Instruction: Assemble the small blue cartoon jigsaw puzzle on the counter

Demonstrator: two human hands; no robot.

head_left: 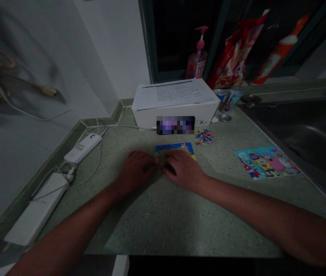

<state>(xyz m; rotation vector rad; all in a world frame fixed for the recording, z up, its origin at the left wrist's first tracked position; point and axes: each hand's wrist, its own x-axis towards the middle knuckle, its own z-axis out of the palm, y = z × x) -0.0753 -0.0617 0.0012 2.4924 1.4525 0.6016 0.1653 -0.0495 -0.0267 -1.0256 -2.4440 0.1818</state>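
Observation:
A small jigsaw puzzle with a blue border (175,150) lies on the speckled green countertop (163,226), just in front of a white box. My left hand (136,170) rests at the puzzle's near left corner, fingers curled towards my right hand. My right hand (184,170) lies over the near edge, hiding part of the puzzle. The fingertips of both hands meet there, and I cannot tell if they hold a piece. A heap of loose colourful puzzle pieces (204,137) lies beyond the puzzle. A cartoon picture sheet (266,163) lies to the right.
A white box (174,115) with printed papers (173,94) on top stands behind the puzzle. White power adapters (82,148) and cables lie at the left. A steel sink (298,142) edges the right. A pump bottle (197,57), red bag (234,53) and can (230,100) stand beyond.

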